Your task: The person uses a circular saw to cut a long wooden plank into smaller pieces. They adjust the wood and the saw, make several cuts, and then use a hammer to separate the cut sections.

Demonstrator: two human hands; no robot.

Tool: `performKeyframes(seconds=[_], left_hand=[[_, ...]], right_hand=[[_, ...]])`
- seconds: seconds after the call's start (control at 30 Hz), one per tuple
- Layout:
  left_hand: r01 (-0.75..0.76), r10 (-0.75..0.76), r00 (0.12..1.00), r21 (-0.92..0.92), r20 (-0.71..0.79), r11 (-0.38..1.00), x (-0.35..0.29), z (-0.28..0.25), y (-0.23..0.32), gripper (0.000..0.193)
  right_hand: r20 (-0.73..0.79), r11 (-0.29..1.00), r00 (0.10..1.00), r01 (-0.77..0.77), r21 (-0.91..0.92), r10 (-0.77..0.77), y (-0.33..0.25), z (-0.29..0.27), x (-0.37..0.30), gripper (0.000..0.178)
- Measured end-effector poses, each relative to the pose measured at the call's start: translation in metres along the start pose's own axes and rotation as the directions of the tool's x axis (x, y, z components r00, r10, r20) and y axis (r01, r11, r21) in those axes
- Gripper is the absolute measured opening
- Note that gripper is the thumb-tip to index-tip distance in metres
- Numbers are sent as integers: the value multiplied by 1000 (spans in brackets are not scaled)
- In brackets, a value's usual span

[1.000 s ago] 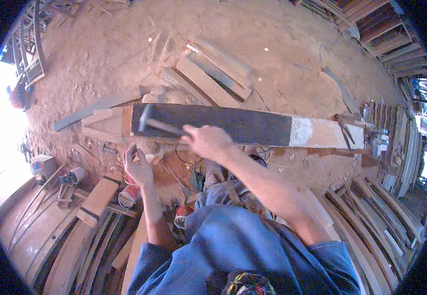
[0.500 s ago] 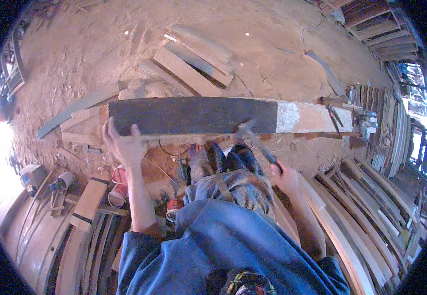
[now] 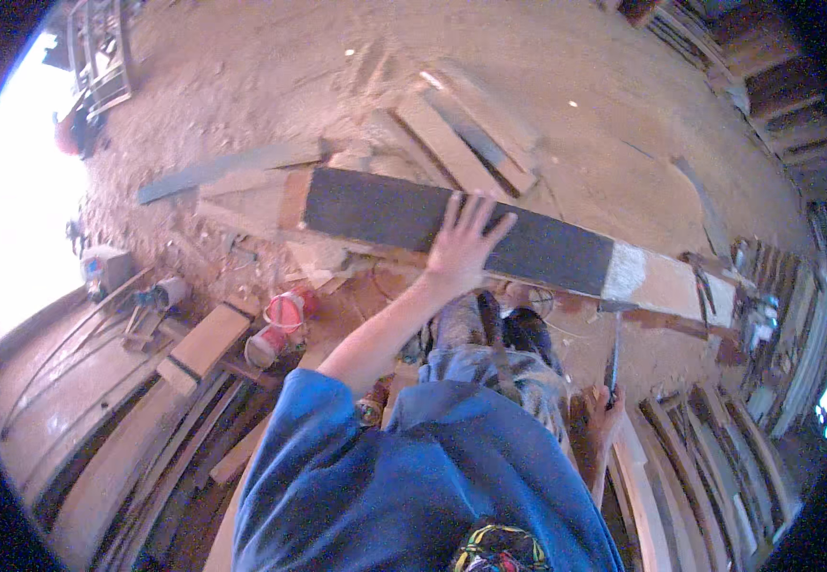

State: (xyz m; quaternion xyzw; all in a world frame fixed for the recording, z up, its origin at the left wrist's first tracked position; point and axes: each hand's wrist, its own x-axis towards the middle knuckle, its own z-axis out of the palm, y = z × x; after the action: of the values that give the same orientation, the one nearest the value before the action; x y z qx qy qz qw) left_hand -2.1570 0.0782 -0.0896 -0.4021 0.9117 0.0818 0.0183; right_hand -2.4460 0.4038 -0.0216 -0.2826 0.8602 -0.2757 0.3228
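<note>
A long plank [image 3: 669, 276] spans the space before me, its far-left part covered by a dark, flat strip [image 3: 375, 202]. My left hand [image 3: 463, 246] lies with fingers spread on this strip, around its middle. To the right, near my hip, my right hand [image 3: 606, 412] is wrapped round the handle of a hammer [image 3: 615, 351]. The hammer's head is beside the plank's near edge, below the strip's right end; whether it touches the plank I cannot tell. Past the strip the plank shows a white patch [image 3: 626, 270]. Long-handled pincers [image 3: 702, 291] rest across its right end.
Loose boards [image 3: 447, 143] lie on the dusty ground beyond the plank. Red and white pails [image 3: 285, 311] stand at my left, near a strapped timber block [image 3: 205, 343]. Stacked lumber [image 3: 690, 458] fills the right side. A metal fitting [image 3: 758, 313] sits at the plank's right end.
My left hand has gone from above the strip's left end to its middle and now lies flat. The hammer has swung away from the strip toward my right side. My view has turned.
</note>
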Motion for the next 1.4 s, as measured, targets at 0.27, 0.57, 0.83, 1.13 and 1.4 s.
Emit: performKeyframes(seconds=[0.27, 0.57, 0.83, 1.13, 1.4], left_hand=[[28, -20, 997, -100, 74, 995, 12, -20, 4, 105], [134, 185, 873, -587, 451, 798, 53, -57, -35, 72], [220, -193, 975, -474, 106, 852, 24, -54, -45, 37], [434, -922, 155, -813, -356, 387, -97, -41, -89, 20], [-7, -980, -195, -1000, 29, -28, -122, -13, -95, 29]], right_hand=[[-48, 997, 997, 51, -60, -54, 17, -5, 6, 43], [81, 997, 997, -23, 70, 17, 5, -41, 39, 42], [270, 961, 963, 81, -264, -7, -57, -54, 81, 42], [580, 806, 745, 542, -238, -330, -199, 65, 87, 40], [717, 618, 492, 779, -108, -495, -314, 227, 53, 41]])
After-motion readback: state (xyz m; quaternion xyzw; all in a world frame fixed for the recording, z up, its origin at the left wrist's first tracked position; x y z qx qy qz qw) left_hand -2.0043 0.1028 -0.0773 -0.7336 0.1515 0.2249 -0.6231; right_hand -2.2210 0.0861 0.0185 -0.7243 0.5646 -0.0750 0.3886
